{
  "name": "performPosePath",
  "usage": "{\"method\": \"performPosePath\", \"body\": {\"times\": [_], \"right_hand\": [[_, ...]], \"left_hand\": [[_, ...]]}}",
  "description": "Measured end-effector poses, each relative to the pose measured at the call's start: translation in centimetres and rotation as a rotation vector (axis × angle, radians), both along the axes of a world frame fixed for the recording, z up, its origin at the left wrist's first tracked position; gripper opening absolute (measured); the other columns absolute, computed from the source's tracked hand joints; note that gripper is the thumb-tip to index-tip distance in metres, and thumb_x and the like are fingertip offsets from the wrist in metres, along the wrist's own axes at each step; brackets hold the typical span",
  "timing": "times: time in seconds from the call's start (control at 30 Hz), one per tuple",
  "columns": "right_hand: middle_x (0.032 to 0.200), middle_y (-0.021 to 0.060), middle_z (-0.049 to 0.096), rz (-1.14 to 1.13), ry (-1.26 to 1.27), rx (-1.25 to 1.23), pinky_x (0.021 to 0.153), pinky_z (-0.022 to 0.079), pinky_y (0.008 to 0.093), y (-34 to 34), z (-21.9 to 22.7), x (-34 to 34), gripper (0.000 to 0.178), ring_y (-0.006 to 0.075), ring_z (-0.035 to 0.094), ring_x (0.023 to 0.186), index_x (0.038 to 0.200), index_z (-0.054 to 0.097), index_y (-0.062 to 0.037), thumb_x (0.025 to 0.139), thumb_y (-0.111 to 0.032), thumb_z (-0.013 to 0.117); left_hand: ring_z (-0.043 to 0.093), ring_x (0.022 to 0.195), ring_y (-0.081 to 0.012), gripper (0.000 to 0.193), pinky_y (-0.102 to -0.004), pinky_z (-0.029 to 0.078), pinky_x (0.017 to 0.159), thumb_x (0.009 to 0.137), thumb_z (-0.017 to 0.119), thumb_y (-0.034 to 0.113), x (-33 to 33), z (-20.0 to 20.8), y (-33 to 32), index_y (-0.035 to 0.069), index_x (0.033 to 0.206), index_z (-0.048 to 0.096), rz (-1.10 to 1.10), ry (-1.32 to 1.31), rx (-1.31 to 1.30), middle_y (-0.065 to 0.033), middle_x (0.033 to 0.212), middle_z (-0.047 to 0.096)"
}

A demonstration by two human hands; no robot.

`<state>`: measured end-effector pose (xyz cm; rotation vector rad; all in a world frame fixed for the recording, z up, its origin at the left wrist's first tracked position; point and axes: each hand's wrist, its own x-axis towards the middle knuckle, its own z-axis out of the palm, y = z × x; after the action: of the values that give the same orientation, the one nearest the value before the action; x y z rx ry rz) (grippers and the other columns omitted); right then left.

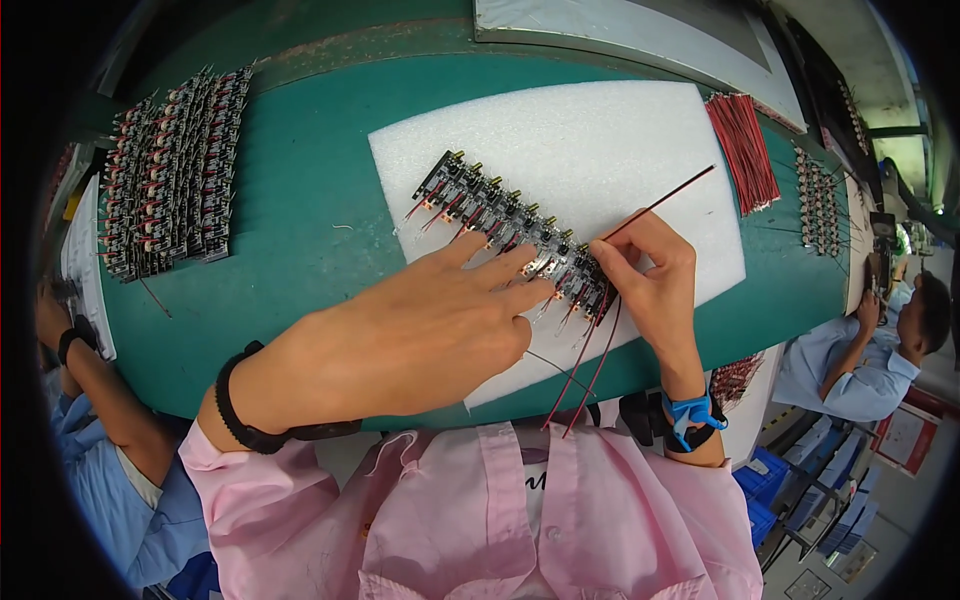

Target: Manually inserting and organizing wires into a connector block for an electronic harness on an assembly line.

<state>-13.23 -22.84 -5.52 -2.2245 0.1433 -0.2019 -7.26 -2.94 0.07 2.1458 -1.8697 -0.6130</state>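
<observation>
A long panel of small circuit boards (490, 195) lies slantwise on a white foam sheet (590, 125), with short red and black wires along its near edge. My left hand (400, 325) rests over the panel's lower middle, fingers spread and fingertips touching it; the thumb is partly hidden. At the panel's right end, my right hand (650, 262) is closed in a pinch on a thin red-and-black wire (682, 188), which sticks out up and to the right. Two longer dark red wires (590, 385) hang from that end toward my body. The fingertips hide where the pinched wire meets the board.
Stacked circuit board panels (175, 175) stand on the green table (300, 225) at the left. Right of the foam lie a bundle of red wires (742, 152) and another board panel (818, 205). A metal-edged box (630, 35) borders the far side. Co-workers sit at both sides.
</observation>
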Motion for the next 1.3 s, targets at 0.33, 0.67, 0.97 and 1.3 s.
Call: {"method": "performPosePath", "body": {"times": [0.33,0.67,0.97,1.3], "right_hand": [[0.062,0.0028,0.052,0.004,-0.007,0.061,0.050,0.035,0.0200,-0.21,-0.02,-0.35,0.003,0.0072,0.045,0.055,0.069,0.059,0.0028,0.067,0.001,0.062],[0.063,0.0030,0.053,-0.009,-0.006,0.093,0.051,0.035,0.0201,-0.18,0.08,-0.38,0.004,0.0072,0.046,0.056,0.068,0.059,0.0030,0.067,0.000,0.062],[0.061,0.0019,0.051,-0.030,0.069,0.088,0.051,0.036,0.0206,-0.16,0.47,-0.25,0.006,0.0074,0.044,0.055,0.066,0.055,0.0024,0.067,-0.001,0.061],[0.061,0.0029,0.050,-0.035,0.040,0.049,0.050,0.037,0.0215,0.10,0.19,-0.26,0.008,0.0078,0.044,0.055,0.065,0.054,0.0021,0.067,-0.001,0.061]], "left_hand": [[0.035,0.116,-0.0304,0.013,-0.0425,0.028,0.095,0.073,0.051,0.008,0.09,0.04,-0.23,-0.003,0.076,0.057,0.001,0.058,0.062,-0.0128,0.119,0.043],[0.037,0.115,-0.0303,0.011,-0.0417,0.029,0.094,0.072,0.052,0.007,-0.02,-0.25,-0.12,-0.002,0.073,0.057,-0.003,0.018,0.006,-0.0120,0.119,0.044],[0.038,0.114,-0.0297,0.010,-0.0412,0.030,0.094,0.071,0.053,0.008,-0.18,0.02,-0.45,-0.001,0.068,0.056,0.003,0.010,0.020,-0.0108,0.120,0.044],[0.037,0.114,-0.0295,0.011,-0.0423,0.030,0.094,0.072,0.053,0.009,-0.31,-0.05,-0.39,0.000,0.066,0.055,0.018,-0.027,-0.002,-0.0101,0.120,0.044]]}}
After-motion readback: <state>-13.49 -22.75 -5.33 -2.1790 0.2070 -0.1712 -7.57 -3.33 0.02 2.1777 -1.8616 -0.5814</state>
